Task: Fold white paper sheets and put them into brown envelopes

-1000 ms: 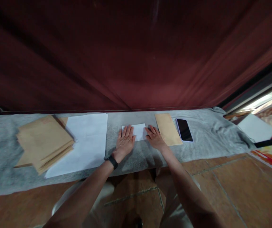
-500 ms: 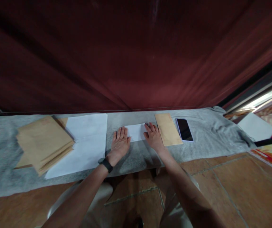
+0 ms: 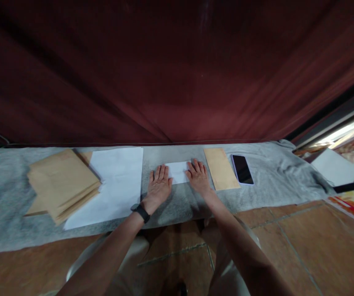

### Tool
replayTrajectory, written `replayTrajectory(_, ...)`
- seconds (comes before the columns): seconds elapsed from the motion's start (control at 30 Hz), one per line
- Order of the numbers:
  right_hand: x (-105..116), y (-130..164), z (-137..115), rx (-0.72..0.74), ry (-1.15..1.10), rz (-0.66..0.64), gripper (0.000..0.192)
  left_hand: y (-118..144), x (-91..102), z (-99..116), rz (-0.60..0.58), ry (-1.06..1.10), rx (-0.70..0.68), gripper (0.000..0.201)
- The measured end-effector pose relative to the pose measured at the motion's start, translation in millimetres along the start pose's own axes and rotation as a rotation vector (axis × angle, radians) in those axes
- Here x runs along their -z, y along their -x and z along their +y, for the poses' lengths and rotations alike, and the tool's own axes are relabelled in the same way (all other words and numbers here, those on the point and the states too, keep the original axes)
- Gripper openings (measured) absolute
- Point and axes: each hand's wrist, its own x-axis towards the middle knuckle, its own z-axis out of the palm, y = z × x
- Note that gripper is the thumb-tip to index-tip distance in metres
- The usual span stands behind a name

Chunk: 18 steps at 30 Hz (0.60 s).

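Observation:
A small folded sheet of white paper [image 3: 178, 172] lies flat on the grey cloth in front of me. My left hand [image 3: 159, 185] rests palm down on its left end, fingers stretched out, with a dark watch on the wrist. On the right end of the paper my right hand [image 3: 198, 176] lies flat, its fingers slightly spread. Just right of that hand is a brown envelope [image 3: 222, 168], apart from the fingers. Both palms hide the ends of the folded paper.
At left, a stack of brown envelopes [image 3: 64, 181] overlaps large white paper sheets [image 3: 121, 181]. A phone [image 3: 243, 169] lies right of the single envelope. Grey cloth [image 3: 275, 176] covers the narrow surface, with a dark red hanging [image 3: 171, 82] behind it. Tiled floor [image 3: 288, 230] shows in front.
My right hand has shifted slightly left along the folded paper, further from the brown envelope. The whole view has moved a little; my left hand stays on the paper's left end.

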Motion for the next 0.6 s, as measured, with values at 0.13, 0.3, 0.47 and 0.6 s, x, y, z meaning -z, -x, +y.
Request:
replayTrajectory(0.13,-2.5,0.7,0.6,0.003,0.001,0.001,0.053,-2.3,-1.0,5.3,0.035,0.022,-0.037,0.058)
replayTrajectory(0.3,-3.1,1.1,-1.1,0.001,0.004,0.001,0.051,-10.0,-9.0,25.9,0.045,0.098,-0.142,0.054)
replayTrajectory(0.47,-0.5,2.4,-2.1,0.029,0.010,0.000,0.050,-19.0,-17.0,39.9,0.022,0.128,-0.158,0.055)
replayTrajectory(0.6,-0.4,2.6,-2.6,0.011,0.010,0.017,0.050,-20.0,-19.8,36.9,0.047,0.112,-0.129,0.058)
